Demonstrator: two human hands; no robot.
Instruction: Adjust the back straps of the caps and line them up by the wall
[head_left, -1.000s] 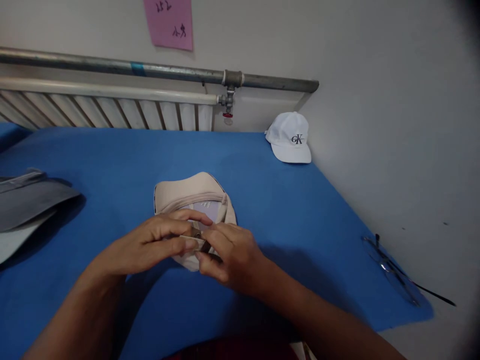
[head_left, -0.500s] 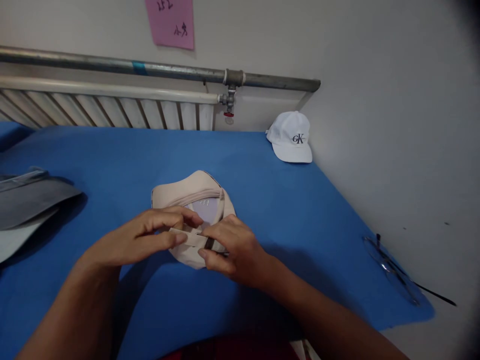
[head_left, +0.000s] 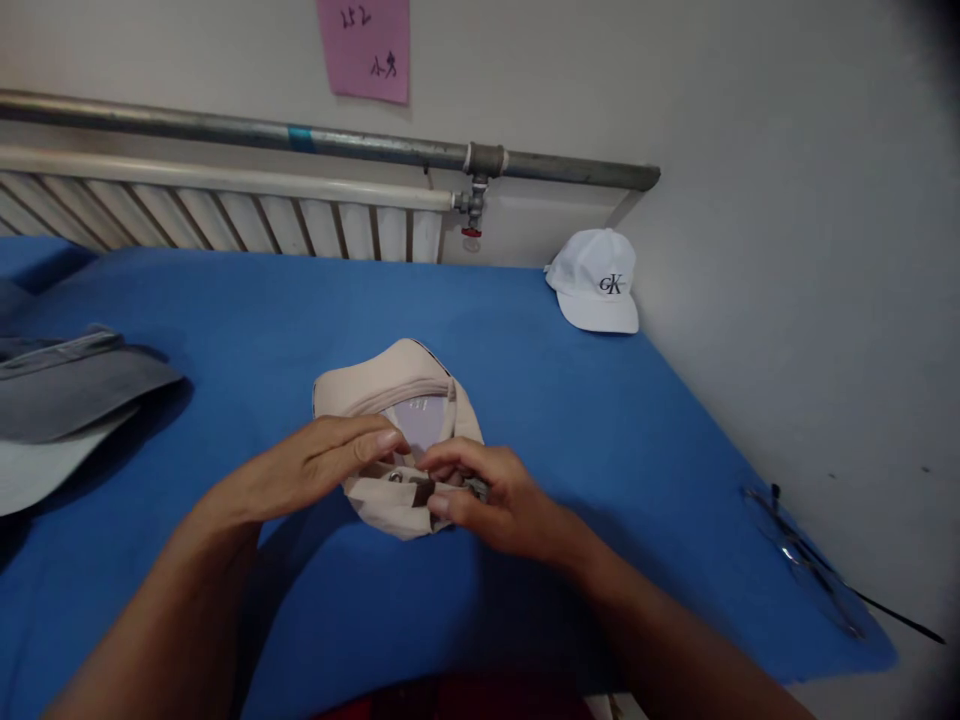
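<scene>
- L thumb's coming off the strap it was pressing half a sec ago; metal ring (head_left: 395, 477) is now showing
- L hand (head_left: 319, 462) is hovering over the beige cap's (head_left: 382, 388) opening, fingers straight & together, thumb lying alongside; can't tell if hidden tips are gripping
- R hand (head_left: 506, 495) is pinching the strap at its dark patch (head_left: 424, 493), thumb on the near side, index lifting a bit apart
- Beige cap's sitting mid blue tbl (head_left: 450, 310), b/w both hands, white cap (head_left: 598, 282) resting far right
</scene>
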